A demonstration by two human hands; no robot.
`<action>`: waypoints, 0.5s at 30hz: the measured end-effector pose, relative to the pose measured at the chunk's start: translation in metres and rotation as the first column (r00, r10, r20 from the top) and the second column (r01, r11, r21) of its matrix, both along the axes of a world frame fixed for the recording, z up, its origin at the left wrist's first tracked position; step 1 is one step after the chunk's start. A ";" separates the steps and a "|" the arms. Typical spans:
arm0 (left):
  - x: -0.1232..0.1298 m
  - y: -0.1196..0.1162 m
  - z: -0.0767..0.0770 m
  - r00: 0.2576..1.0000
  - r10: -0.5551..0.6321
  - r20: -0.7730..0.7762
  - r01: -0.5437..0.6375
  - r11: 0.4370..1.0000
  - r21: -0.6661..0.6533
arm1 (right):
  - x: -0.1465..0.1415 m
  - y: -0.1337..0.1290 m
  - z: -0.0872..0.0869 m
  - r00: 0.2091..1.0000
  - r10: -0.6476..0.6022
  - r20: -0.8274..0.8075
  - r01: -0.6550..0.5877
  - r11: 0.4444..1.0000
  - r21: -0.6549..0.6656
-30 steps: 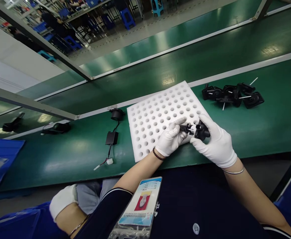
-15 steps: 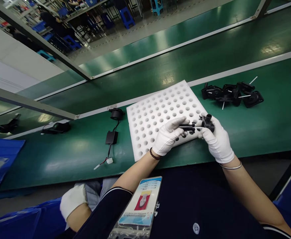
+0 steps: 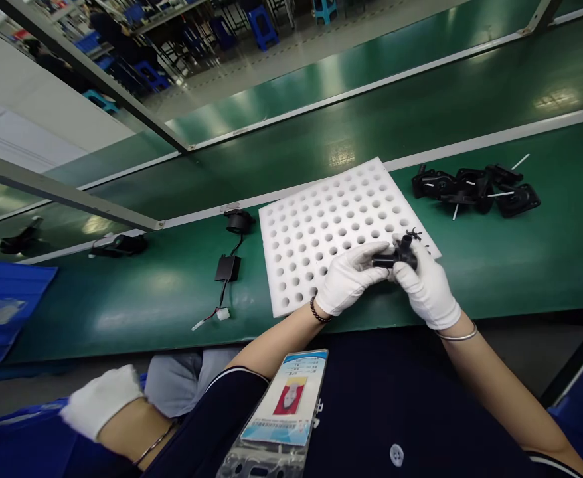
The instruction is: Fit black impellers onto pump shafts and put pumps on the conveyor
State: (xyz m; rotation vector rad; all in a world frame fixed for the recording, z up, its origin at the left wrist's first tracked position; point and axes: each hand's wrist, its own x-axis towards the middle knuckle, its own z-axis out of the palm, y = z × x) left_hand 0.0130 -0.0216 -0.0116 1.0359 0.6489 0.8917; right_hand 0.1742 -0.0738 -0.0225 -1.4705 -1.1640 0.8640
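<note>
Your desk (image 3: pixel 162 305) is glossy green, running the frame's width w/ glare patches; bkgd at upper L is a workroom w/ blue stools (image 3: pixel 263 28) on a grey floor. White foam block (image 3: pixel 270 265), full of round holes, sits mid-frame; black parts (image 3: pixel 483 192) w/ white sticks lie upper R, a cabled black box (image 3: pixel 227 268) L of the foam. Your badge (image 3: pixel 286 398), lower ctr, has a photo & blue bands; print's too small to read.

Black fitting (image 3: pixel 405 252) is just R of ctr, by the foam's near edge. Its tube (image 3: pixel 382 261) lies approx. horiz., long axis L–R; short stub points up, slightly R. Your L hand (image 3: pixel 348 279) grips the tube, your R hand (image 3: pixel 425 282) the fitting's body; hands nearly meet. Can't tell if the tube's fully seated. Another person's gloved hand (image 3: pixel 103 401) is lower L.
</note>
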 end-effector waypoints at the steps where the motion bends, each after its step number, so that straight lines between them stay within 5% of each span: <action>1: 0.002 -0.002 0.001 1.000 -0.010 0.009 0.010 1.000 -0.023 | -0.002 0.000 -0.003 1.000 -0.001 0.013 0.001 1.000 0.007; 7: 0.008 -0.007 0.003 0.998 -0.041 0.039 0.044 0.997 -0.066 | -0.011 0.001 -0.010 0.988 0.025 -0.153 -0.009 0.994 0.108; 15: 0.008 -0.005 -0.005 1.000 0.003 0.029 -0.001 0.998 -0.064 | -0.017 -0.005 -0.031 0.995 0.019 -0.103 0.007 0.967 0.253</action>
